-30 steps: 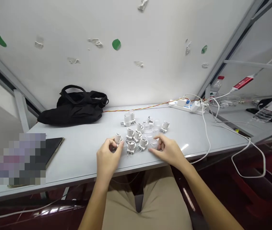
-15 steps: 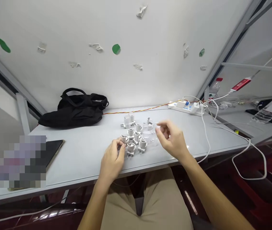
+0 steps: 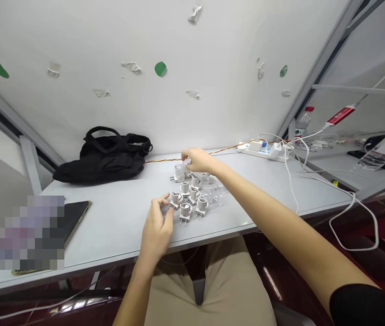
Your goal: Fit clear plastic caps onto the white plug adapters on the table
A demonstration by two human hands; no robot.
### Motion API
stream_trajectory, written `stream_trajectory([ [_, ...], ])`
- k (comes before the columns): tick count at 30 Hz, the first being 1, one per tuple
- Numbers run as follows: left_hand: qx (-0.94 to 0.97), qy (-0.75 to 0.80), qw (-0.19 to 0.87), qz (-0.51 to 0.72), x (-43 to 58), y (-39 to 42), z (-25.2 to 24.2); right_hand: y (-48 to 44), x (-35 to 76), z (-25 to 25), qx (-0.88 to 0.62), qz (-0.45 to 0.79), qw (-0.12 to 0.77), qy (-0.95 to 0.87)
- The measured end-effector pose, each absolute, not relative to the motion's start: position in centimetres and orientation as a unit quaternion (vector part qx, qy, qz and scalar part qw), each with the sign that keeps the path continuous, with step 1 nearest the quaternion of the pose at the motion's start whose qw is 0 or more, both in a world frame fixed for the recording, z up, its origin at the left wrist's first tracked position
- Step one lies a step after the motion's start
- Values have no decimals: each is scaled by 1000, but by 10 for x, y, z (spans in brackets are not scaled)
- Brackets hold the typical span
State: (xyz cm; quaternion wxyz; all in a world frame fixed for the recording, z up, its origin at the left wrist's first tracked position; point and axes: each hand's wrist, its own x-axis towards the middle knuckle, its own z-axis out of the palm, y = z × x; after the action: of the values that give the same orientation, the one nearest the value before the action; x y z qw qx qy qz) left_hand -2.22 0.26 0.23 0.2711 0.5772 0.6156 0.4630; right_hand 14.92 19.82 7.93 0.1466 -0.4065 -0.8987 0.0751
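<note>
Several small white plug-in lamp sockets (image 3: 192, 194) with metal prongs lie clustered on the grey table (image 3: 117, 217), with a few clear plastic caps (image 3: 212, 194) among them. My left hand (image 3: 156, 226) rests near the table's front edge, its thumb and fingers pinching the nearest socket (image 3: 175, 198) at the cluster's left. My right hand (image 3: 197, 159) is stretched far forward over the cluster, fingers curled around the rearmost socket (image 3: 179, 171).
A black bag (image 3: 107, 154) lies at the back left. A dark tablet (image 3: 73, 215) sits at the left beside a blurred patch. A white power strip (image 3: 263, 149) with white cables (image 3: 294, 190) is at the back right. A red-orange wire (image 3: 192, 155) runs along the wall.
My right hand has moved from the cluster's right side up and leftward to the rearmost socket. My left hand has stayed on the nearest socket, shifting slightly.
</note>
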Motion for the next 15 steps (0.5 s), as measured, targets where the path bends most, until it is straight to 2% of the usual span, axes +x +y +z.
stream_trajectory([
  [7,565,624,232,488,-25,3,1,198,151,76,-458,61,206,-863],
  [9,564,627,226,487,-25,4,1,191,157,85,-473,46,282,-834],
  [13,581,621,214,481,-24,3,3,153,182,108,-461,29,497,-735],
  [15,583,610,200,498,-23,1,3,122,200,110,-435,79,554,-706],
])
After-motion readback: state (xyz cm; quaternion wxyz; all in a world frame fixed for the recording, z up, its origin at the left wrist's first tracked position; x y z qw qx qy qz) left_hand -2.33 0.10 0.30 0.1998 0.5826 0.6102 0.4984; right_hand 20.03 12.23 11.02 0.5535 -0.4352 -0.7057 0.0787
